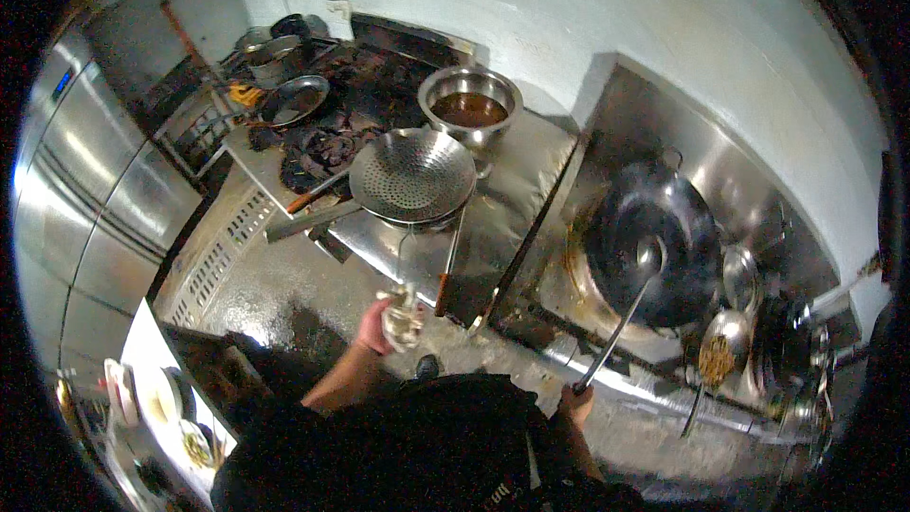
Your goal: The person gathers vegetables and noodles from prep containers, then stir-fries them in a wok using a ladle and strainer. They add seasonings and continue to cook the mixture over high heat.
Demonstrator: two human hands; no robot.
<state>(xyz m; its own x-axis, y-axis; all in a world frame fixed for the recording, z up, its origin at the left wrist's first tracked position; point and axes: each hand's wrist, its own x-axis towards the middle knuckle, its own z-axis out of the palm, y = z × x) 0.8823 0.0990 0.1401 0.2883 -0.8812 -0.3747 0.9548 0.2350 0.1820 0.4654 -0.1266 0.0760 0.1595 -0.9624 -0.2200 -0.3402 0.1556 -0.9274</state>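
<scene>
My left hand (pixel 374 331) grips a crumpled whitish cloth (pixel 402 326) over the floor, just in front of a metal counter. Above it in the picture, a perforated metal strainer (pixel 412 174) with a long handle rests on that counter. My right hand (pixel 574 402) is closed around the handle end of a long metal ladle (pixel 615 331). The ladle's bowl lies inside a large dark wok (pixel 640 192) at the right, where a faint haze hangs. I cannot tell whether the wok holds anything else.
Behind the strainer stands a steel pot (pixel 469 103) of brown liquid. A frying pan (pixel 293 99) sits by the blackened burners. Right of the wok, a metal scoop (pixel 718 352) holds brown food pieces. Steel cabinets (pixel 106 185) line the left; a white-topped surface (pixel 153 363) carries dishes.
</scene>
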